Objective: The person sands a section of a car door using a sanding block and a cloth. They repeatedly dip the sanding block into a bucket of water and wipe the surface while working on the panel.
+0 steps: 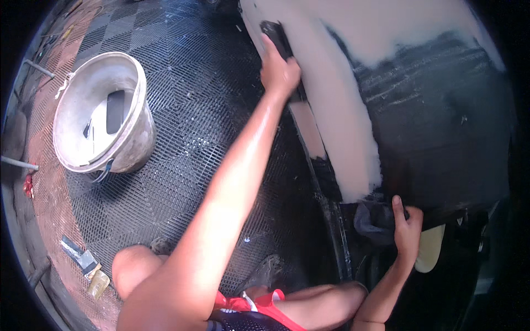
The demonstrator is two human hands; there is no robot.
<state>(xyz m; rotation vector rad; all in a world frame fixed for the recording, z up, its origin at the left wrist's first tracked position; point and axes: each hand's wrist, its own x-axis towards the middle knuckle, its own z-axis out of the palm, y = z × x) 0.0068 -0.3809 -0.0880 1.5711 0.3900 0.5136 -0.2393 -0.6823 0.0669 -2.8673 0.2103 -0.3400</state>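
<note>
A dark car body panel [441,143] with broad patches of beige filler [339,105] stands in front of me on the right. My left hand [280,71], arm stretched out, grips a black sanding block [274,34] against the filler along the panel's far left edge. At the panel's near lower edge, my right hand [407,229] is closed with its thumb up, around a dark grey cloth [374,223] that bunches out on its left. The right fingers are partly hidden. Beside that hand a pale yellow rounded piece [430,251] shows below the panel.
A whitish bucket [146,124] on the left holds a dark block and other flat pieces. Scrapers [80,255] lie on the ribbed floor mat [193,94] at lower left, near my bent knee. Metal legs [19,163] jut in from the left edge.
</note>
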